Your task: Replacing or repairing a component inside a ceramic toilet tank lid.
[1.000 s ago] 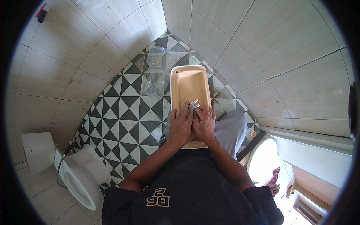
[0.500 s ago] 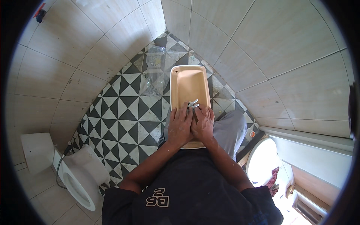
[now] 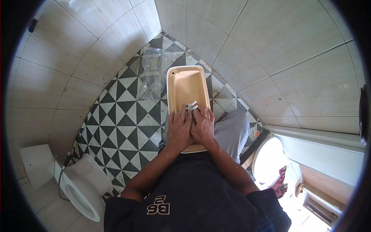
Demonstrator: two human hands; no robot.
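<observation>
patterned floor tiles [image 3: 116, 123] are surrounding a beige basin [image 3: 184, 87]; left hand [image 3: 179, 129] and right hand [image 3: 203, 125] are lying flat, fingers extended together, touching its small metal fitting [image 3: 191, 106].

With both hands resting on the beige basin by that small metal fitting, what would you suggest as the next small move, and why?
Probably steady the beige basin with the left hand while the right hand works the small metal fitting. Both hands lie side by side on the basin, fingertips right at the fitting, which stands upright.

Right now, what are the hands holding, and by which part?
Both hands, left hand and right hand, rest on the beige basin, fingertips at a small metal fitting; the exact grip cannot be told.
</observation>
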